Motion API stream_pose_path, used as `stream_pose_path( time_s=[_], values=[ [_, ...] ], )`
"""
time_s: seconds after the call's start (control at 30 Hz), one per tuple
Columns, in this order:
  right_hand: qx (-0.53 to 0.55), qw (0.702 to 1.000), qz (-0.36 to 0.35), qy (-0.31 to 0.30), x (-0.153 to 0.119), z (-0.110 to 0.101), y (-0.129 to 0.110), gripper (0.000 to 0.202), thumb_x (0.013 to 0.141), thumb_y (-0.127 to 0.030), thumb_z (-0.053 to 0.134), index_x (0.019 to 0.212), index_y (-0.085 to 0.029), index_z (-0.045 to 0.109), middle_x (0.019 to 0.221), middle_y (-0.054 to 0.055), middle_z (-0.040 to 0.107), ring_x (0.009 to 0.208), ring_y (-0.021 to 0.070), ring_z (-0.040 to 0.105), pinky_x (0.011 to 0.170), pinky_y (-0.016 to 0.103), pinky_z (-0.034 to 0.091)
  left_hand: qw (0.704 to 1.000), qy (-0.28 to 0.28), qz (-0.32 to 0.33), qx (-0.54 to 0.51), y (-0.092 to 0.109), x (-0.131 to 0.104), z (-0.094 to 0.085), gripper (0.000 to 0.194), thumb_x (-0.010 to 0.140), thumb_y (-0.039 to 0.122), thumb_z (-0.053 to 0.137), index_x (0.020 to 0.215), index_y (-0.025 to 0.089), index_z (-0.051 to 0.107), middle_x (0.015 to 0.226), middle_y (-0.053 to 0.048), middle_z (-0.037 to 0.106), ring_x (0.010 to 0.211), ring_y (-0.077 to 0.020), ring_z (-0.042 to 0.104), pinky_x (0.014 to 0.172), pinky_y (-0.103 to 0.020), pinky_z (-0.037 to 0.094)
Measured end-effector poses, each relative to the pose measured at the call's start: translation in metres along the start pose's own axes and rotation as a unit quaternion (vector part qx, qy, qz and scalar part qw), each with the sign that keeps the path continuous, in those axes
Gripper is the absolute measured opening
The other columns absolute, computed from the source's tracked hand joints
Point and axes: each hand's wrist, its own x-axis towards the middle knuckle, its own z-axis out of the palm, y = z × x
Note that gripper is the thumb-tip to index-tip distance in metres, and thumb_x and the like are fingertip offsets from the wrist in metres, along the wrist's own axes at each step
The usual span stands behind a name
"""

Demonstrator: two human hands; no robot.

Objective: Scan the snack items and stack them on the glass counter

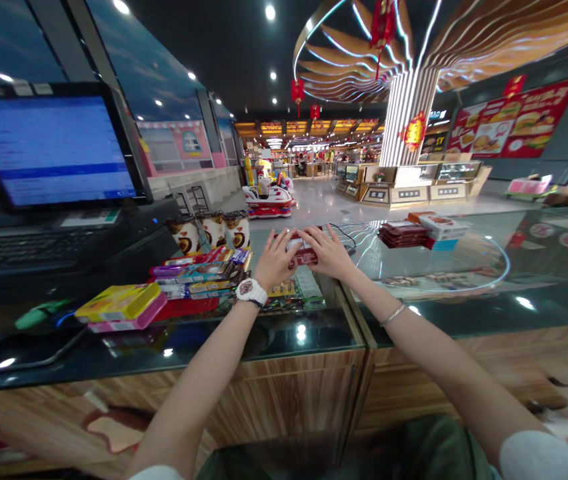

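Note:
Both hands are side by side over the glass counter in the head view. My left hand [275, 259], with a white watch on the wrist, rests its fingers on the left part of some dark red packets [305, 256]. From the right, my right hand [331, 253], below a silver bracelet, holds the same packets, its fingers over their top. The hands partly hide the packets, so their number is unclear. Just left of my left hand lie colourful bars [209, 272] in a pile, with several patterned cups [213, 232] behind them.
A monitor [57, 150] and keyboard [29, 250] stand at the left. Yellow and pink boxes [121, 303] lie near the counter's front edge. Farther right are a stack of dark red packets [403, 235] and white-and-blue boxes [441, 230]. A cable curves behind my right hand.

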Motion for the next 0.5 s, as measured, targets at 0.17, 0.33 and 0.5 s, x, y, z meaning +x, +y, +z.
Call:
stream_pose_path(
  time_s=[0.17,0.33,0.5],
  values=[
    [0.012,1.0,-0.005,-0.014,0.0,0.0,0.0,0.084,0.079,-0.022,0.065,0.156,-0.021,0.032,0.154,0.012,0.045,0.147,0.0303,0.035,0.125,0.057,0.011,1.0,0.001,0.015,-0.009,-0.007,-0.001,0.001,0.058,0.074,0.022,0.072,0.131,0.02,0.06,0.154,-0.016,0.045,0.141,-0.0347,0.043,0.123,-0.06,0.025],
    [0.076,0.997,-0.008,-0.009,0.004,-0.016,0.024,0.081,0.084,-0.032,0.066,0.156,-0.022,0.03,0.159,0.011,0.039,0.151,0.0293,0.028,0.124,0.058,0.017,1.0,0.004,0.01,-0.023,-0.016,-0.005,0.008,0.058,0.073,0.024,0.073,0.13,0.022,0.061,0.154,-0.014,0.046,0.141,-0.0336,0.043,0.124,-0.061,0.024],
    [0.131,0.989,0.075,-0.005,-0.016,-0.022,0.088,0.058,0.089,-0.024,0.056,0.146,-0.021,0.047,0.149,0.012,0.053,0.141,0.0273,0.046,0.117,0.054,0.034,1.0,-0.006,-0.013,-0.009,-0.024,-0.009,0.009,0.057,0.074,0.027,0.073,0.13,0.021,0.061,0.155,-0.015,0.044,0.142,-0.0337,0.042,0.123,-0.061,0.023]
  ],
)
